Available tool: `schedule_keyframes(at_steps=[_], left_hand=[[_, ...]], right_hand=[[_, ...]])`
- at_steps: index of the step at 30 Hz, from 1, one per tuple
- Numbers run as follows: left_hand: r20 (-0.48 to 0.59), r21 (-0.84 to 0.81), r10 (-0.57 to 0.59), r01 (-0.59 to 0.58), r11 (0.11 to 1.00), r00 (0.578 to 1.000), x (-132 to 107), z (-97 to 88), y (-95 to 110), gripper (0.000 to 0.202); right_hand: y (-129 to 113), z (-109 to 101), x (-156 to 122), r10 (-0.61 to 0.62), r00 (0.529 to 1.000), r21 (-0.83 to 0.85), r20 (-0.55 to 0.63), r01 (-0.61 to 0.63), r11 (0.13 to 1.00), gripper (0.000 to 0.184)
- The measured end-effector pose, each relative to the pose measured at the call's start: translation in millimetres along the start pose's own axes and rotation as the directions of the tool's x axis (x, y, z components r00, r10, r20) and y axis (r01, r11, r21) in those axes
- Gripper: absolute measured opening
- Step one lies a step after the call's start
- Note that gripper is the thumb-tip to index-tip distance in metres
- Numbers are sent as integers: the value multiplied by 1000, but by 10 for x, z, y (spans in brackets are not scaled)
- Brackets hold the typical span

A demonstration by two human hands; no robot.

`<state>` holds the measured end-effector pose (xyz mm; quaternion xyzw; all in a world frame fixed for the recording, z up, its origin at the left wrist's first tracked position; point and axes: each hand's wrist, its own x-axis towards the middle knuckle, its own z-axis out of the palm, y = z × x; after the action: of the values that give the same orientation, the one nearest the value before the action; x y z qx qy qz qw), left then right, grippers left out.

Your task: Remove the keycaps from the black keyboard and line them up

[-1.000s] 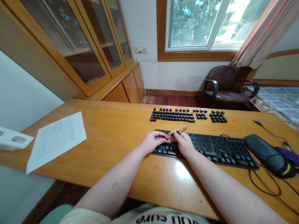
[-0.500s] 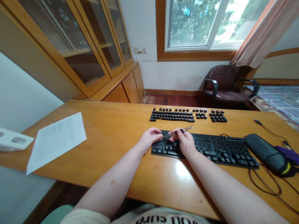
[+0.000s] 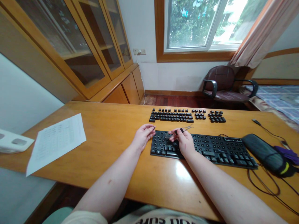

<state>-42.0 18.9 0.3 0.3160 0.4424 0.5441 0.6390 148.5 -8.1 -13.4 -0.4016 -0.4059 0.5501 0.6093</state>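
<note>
Two bare hands of mine reach over the tabletop (image 3: pixel 109 133) in the head view. My left hand (image 3: pixel 143 137) is just off the left end of the black keyboard (image 3: pixel 212 143), thumb and fingertips pinched together around a small black keycap (image 3: pixel 154 128). My right hand (image 3: pixel 185 142) is over the left half of the keyboard, fingers curled about the dark grip of a wire puller (image 3: pixel 179 131), its thin prongs sticking out towards the tabletop's far edge; I can't make out its other end clearly among the keys. The keyboard lies right of centre, running towards the tabletop's right edge, with caps in place along its near row and bare key posts over much of the rest. Beyond it, close to the far edge, loose keycaps (image 3: pixel 173 117) stand in keyboard-like rows. Paper sheets (image 3: pixel 57 140) lie by the left edge. Near the right edge are a dark case (image 3: pixel 261 152), something purple (image 3: pixel 286 154) and a USB plug (image 3: pixel 257 121).
</note>
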Motion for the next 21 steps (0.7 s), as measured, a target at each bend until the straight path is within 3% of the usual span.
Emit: schedule_keyframes(at_steps=[3, 6, 9, 12, 14, 16, 18, 21], left_hand=[[70, 154, 194, -202, 967, 979, 61, 94, 249, 28], [210, 392, 369, -423, 817, 906, 255, 195, 521, 27], [289, 629, 444, -518, 580, 848, 539, 227, 586, 29], [372, 797, 510, -548, 254, 776, 772, 177, 426, 26], [480, 798, 497, -595, 93, 723, 855, 124, 286, 23], [585, 773, 413, -635, -21, 698, 886, 79, 184, 23], [649, 752, 314, -646, -129, 693, 888, 49, 136, 24], [656, 755, 258, -611, -237, 710, 886, 32, 124, 29]], right_hand=[[12, -10, 4, 4, 1000, 9, -2, -4, 1000, 36], [19, -16, 10, 1, 1000, 23, 0, -1, 1000, 35], [10, -14, 7, 3, 1000, 17, 2, -3, 1000, 35], [-5, -12, -4, 0, 1000, 12, -10, 1, 1000, 35], [-8, -13, -11, -7, 1000, 15, -20, 7, 1000, 35], [-5, -14, -14, -10, 1000, 19, -26, 11, 1000, 34], [0, -16, -14, -8, 1000, 22, -28, 8, 1000, 33], [0, -13, -11, -3, 999, 20, -37, 3, 1000, 32]])
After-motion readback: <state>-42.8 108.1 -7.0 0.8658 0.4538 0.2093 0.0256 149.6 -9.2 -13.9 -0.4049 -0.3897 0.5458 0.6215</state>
